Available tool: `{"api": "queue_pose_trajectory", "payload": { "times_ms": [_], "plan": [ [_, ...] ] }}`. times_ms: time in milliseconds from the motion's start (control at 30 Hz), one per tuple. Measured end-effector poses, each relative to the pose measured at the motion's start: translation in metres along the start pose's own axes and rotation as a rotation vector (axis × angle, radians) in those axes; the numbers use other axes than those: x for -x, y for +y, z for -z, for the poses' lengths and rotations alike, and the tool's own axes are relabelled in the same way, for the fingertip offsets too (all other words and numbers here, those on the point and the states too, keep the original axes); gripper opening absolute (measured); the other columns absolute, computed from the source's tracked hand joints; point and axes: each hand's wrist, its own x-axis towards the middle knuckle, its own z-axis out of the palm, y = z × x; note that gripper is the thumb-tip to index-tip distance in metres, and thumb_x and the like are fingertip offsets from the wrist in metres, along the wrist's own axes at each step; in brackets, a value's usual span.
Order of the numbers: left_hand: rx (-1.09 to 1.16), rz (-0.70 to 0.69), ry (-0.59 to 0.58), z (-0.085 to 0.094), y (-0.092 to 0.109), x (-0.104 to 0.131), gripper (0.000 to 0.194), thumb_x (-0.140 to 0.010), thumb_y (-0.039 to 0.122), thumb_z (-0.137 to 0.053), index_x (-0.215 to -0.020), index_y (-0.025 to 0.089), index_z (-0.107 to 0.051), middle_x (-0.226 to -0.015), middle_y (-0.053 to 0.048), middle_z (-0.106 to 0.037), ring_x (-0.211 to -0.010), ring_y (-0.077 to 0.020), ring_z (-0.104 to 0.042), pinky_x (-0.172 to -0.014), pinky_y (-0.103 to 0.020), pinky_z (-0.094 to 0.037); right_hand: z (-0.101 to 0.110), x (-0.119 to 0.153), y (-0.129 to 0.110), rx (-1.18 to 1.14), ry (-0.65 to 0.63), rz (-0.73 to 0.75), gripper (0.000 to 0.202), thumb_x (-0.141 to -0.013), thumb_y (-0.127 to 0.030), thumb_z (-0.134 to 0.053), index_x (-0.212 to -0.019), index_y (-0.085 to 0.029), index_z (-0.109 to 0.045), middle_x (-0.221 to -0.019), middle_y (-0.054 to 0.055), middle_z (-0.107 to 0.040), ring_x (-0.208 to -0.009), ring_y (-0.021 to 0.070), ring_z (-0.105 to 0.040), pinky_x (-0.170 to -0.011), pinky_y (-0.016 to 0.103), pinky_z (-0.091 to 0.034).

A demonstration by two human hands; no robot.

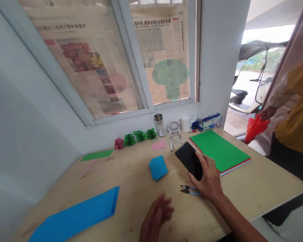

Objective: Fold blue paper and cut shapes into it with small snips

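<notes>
My right hand [207, 178] rests on the near end of a black phone [188, 158] that lies flat on the wooden table [262, 188], fingers curled over its edge. Just below that hand lie small blue-handled scissors [189, 190]. My left hand [156, 216] hovers blurred above the table's near edge, fingers apart, holding nothing. A small folded blue paper piece [158, 167] lies between the hands and the window. A larger folded blue sheet [78, 215] lies at the near left.
A green paper stack [220, 151] lies at right. Green and pink paper flowers [136, 137], a jar [159, 125], a small fan [173, 126], a pencil case [207, 121] line the wall. Another person in yellow holds a red bag [256, 127] at the doorway.
</notes>
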Motion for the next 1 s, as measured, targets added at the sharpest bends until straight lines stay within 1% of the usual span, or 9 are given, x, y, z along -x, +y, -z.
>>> {"api": "queue_pose_trajectory", "payload": {
  "times_ms": [67,133,233,300,433,567,633,800,1000],
  "plan": [
    [0.118,-0.028,-0.094,-0.03,0.006,-0.025,0.07,-0.072,0.063,-0.061,-0.129,0.024,-0.053,-0.119,-0.013,-0.062,-0.106,-0.0294,-0.061,-0.092,-0.043,-0.05,0.0,0.003,-0.007,-0.022,-0.017,-0.016,0.076,-0.076,-0.032,-0.059,-0.144,-0.024,-0.027,-0.121,0.013,-0.049,-0.109,0.0316,-0.049,-0.089,0.049,-0.047],
    [0.249,-0.03,-0.186,-0.061,0.009,-0.046,0.072,-0.075,0.062,-0.059,-0.134,0.022,-0.047,-0.129,-0.014,-0.055,-0.118,-0.0292,-0.054,-0.099,-0.043,-0.044,0.0,0.006,-0.012,-0.039,-0.049,-0.029,0.074,-0.076,-0.031,-0.059,-0.143,-0.024,-0.028,-0.12,0.013,-0.049,-0.108,0.0315,-0.049,-0.089,0.049,-0.047],
    [0.262,-0.038,-0.121,-0.093,0.001,-0.062,0.067,-0.078,0.06,-0.057,-0.133,0.023,-0.048,-0.144,-0.008,-0.041,-0.134,-0.0243,-0.036,-0.111,-0.036,-0.031,-0.002,0.01,-0.016,-0.043,-0.091,-0.052,0.073,-0.076,-0.033,-0.059,-0.142,-0.025,-0.03,-0.119,0.013,-0.049,-0.107,0.0317,-0.049,-0.087,0.049,-0.048],
    [0.228,-0.044,-0.05,-0.101,-0.008,-0.067,0.066,-0.079,0.06,-0.056,-0.133,0.023,-0.048,-0.147,-0.005,-0.036,-0.138,-0.0215,-0.029,-0.113,-0.032,-0.026,-0.005,0.012,-0.015,-0.034,-0.112,-0.062,0.073,-0.075,-0.034,-0.06,-0.142,-0.025,-0.031,-0.119,0.013,-0.05,-0.107,0.0322,-0.049,-0.086,0.049,-0.048],
    [0.238,-0.027,0.0,-0.095,-0.021,-0.081,0.065,-0.078,0.059,-0.057,-0.131,0.022,-0.049,-0.147,-0.006,-0.036,-0.137,-0.0232,-0.03,-0.111,-0.033,-0.03,-0.012,0.015,-0.013,-0.054,-0.157,-0.04,0.075,-0.078,-0.036,-0.059,-0.144,-0.024,-0.028,-0.121,0.014,-0.05,-0.108,0.0332,-0.05,-0.085,0.051,-0.049],
    [0.258,-0.048,0.057,-0.084,-0.023,-0.102,0.057,-0.078,0.057,-0.059,-0.123,0.021,-0.056,-0.139,-0.007,-0.047,-0.132,-0.0242,-0.039,-0.109,-0.034,-0.034,-0.019,0.021,-0.013,-0.163,-0.21,-0.002,0.07,-0.083,-0.033,-0.055,-0.145,-0.021,-0.026,-0.126,0.015,-0.051,-0.112,0.0308,-0.05,-0.09,0.05,-0.048],
    [0.284,-0.071,0.079,-0.079,-0.025,-0.109,0.052,-0.079,0.055,-0.059,-0.117,0.021,-0.059,-0.134,-0.008,-0.052,-0.13,-0.0241,-0.042,-0.108,-0.033,-0.035,-0.024,0.025,-0.013,-0.25,-0.196,-0.037,0.063,-0.086,-0.03,-0.052,-0.144,-0.021,-0.029,-0.127,0.015,-0.052,-0.114,0.0287,-0.051,-0.092,0.047,-0.048],
    [0.352,-0.054,0.147,-0.071,-0.036,-0.115,0.046,-0.077,0.054,-0.062,-0.108,0.02,-0.063,-0.124,-0.009,-0.059,-0.129,-0.0243,-0.043,-0.104,-0.034,-0.039,-0.033,0.029,-0.012,-0.546,-0.224,-0.327,0.044,-0.089,-0.031,-0.048,-0.131,-0.02,-0.049,-0.12,0.012,-0.061,-0.099,0.022,-0.061,-0.079,0.035,-0.054],
    [0.464,0.033,0.17,-0.07,-0.045,-0.118,0.049,-0.077,0.053,-0.063,-0.112,0.019,-0.06,-0.115,-0.009,-0.063,-0.117,-0.0235,-0.053,-0.093,-0.034,-0.046,-0.039,0.027,-0.015,-0.782,-0.297,-0.617,0.037,-0.086,-0.04,-0.054,-0.115,-0.019,-0.064,-0.115,0.01,-0.067,-0.102,0.0237,-0.063,-0.084,0.036,-0.054]
  ]
}}
